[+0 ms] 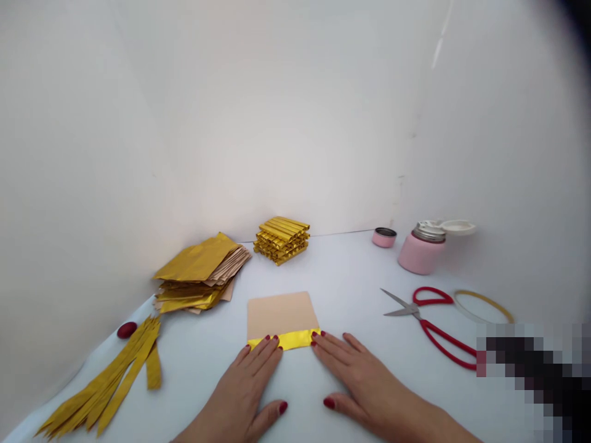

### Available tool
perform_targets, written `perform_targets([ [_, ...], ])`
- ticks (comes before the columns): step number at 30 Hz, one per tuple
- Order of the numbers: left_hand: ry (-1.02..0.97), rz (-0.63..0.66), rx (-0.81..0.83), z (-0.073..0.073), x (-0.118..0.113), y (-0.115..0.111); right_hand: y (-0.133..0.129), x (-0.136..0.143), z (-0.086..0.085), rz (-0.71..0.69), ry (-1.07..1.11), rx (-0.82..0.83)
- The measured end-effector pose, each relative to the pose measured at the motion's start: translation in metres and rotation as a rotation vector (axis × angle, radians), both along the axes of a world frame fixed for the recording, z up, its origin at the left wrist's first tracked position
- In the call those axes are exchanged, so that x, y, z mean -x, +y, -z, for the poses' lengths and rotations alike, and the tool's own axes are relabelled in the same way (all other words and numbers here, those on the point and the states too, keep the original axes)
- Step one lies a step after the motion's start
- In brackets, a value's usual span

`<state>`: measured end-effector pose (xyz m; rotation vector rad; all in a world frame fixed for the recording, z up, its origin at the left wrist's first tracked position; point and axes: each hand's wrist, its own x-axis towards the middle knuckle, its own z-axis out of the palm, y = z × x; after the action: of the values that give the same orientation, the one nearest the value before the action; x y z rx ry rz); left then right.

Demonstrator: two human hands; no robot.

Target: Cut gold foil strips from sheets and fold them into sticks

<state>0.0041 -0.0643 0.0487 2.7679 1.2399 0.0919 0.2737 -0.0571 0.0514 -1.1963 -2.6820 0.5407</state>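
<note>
A tan paper sheet [282, 314] lies flat on the white table before me, its near edge turned up into a shiny gold fold [296, 339]. My left hand [244, 387] rests with fingers stretched out, the tips pressing on the left end of that fold. On its right end lie the fingertips of my right hand [360, 381], also flat, thumb spread to the side. Neither hand grips anything. Both hands hide parts of the fold's near edge.
At left sit a stack of gold-and-tan paper [198, 264], gold strips [117, 375] and a dark red round object [127, 330]. Gold paper tubes [281, 240] are piled at the back. Rightward are open red-handled scissors [418, 311], a pink bottle [421, 253], its pink cap [384, 237] and a ring [484, 301].
</note>
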Motion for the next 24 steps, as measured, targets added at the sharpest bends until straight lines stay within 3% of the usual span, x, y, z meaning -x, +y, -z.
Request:
perform_targets([
  [10, -0.045, -0.140, -0.154, 0.015, 0.010, 0.002, 0.006, -0.001, 0.001, 0.008, -0.011, -0.029],
  [16, -0.054, -0.243, -0.161, -0.004, -0.015, 0.016, -0.007, 0.009, -0.014, -0.063, 0.120, -0.149],
  [19, -0.033, -0.274, -0.088, -0.009, -0.035, 0.025, -0.010, 0.018, -0.005, -0.158, 0.182, -0.229],
  [24, -0.073, -0.311, -0.009, 0.001, -0.052, 0.030, -0.007, 0.026, 0.013, -0.290, 0.289, -0.348],
])
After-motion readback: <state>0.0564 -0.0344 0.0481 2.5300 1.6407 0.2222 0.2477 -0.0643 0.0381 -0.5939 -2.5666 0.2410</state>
